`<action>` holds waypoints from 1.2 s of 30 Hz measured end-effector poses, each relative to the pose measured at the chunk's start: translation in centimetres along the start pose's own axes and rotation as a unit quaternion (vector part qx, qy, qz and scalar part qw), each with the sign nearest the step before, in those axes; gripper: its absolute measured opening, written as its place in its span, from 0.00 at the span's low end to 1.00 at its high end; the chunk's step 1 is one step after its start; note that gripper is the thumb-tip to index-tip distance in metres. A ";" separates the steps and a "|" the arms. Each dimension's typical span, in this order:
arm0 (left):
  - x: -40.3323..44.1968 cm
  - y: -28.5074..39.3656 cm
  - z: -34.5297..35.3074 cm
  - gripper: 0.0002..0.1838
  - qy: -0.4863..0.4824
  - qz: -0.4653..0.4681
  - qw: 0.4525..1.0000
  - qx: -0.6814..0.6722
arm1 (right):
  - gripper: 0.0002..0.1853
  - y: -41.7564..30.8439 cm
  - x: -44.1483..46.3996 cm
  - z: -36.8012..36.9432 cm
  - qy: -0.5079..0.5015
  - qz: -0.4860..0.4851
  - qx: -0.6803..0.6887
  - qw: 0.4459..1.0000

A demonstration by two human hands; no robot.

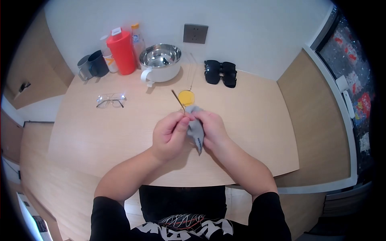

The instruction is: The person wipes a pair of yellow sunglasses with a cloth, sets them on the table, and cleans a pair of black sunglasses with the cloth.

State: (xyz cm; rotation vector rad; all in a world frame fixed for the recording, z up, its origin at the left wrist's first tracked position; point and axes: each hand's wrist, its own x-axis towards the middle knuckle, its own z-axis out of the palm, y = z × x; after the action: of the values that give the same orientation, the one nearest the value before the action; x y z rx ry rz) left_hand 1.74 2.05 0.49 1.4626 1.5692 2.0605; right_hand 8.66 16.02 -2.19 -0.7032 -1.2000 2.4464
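Over the table, a pair of yellow-tinted glasses is held up with one round lens showing and its temples pointing away from me. The other lens is hidden by my hands and a grey cloth. My left hand is closed, pinching the glasses near the base of the dark temple. On the other side, my right hand is closed around the grey cleaning cloth, which is pressed against the glasses. A corner of the cloth with small dark lettering hangs below the fingers.
Clear-lens glasses lie at left, dark sunglasses at back right. Along the wall stand a white-and-steel bowl with a handle, a red bottle, a clear bottle, and mugs. A wooden panel borders the right side.
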 end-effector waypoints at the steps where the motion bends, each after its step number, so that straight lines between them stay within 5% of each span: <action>1: -0.1 0.0 0.1 0.11 -0.013 0.017 1.000 0.009 | 0.10 -0.8 0.0 -0.1 0.001 0.002 0.009 1.000; 5: -0.2 0.1 0.4 0.11 -0.014 0.050 0.998 0.031 | 0.10 -0.2 0.1 -0.9 -0.042 0.010 -0.018 0.999; 14: -0.3 0.4 -0.2 0.06 0.015 -0.038 0.999 0.034 | 0.10 -1.9 -0.2 0.3 0.033 -0.024 0.006 0.999; 20: 0.1 0.1 -0.1 0.09 0.000 0.052 0.998 0.041 | 0.09 -0.4 -0.2 -0.5 -0.052 0.019 -0.037 0.998; 26: -0.1 0.7 -0.5 0.05 -0.003 -0.012 0.999 0.040 | 0.10 -1.9 0.0 0.1 0.032 -0.013 -0.020 0.999; 29: 0.3 0.6 -0.4 0.10 -0.035 0.075 0.995 0.048 | 0.10 -2.2 0.6 -0.2 0.058 -0.020 0.012 0.998; 36: 0.5 0.6 -0.6 0.07 -0.016 0.075 0.995 0.061 | 0.08 -0.2 -0.6 -0.2 -0.037 0.021 -0.031 0.999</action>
State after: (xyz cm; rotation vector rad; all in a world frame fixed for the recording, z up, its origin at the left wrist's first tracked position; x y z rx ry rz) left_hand 1.24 1.71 1.29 1.6965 1.6451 2.0409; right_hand 9.30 15.98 -1.97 -0.6671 -1.3076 2.4980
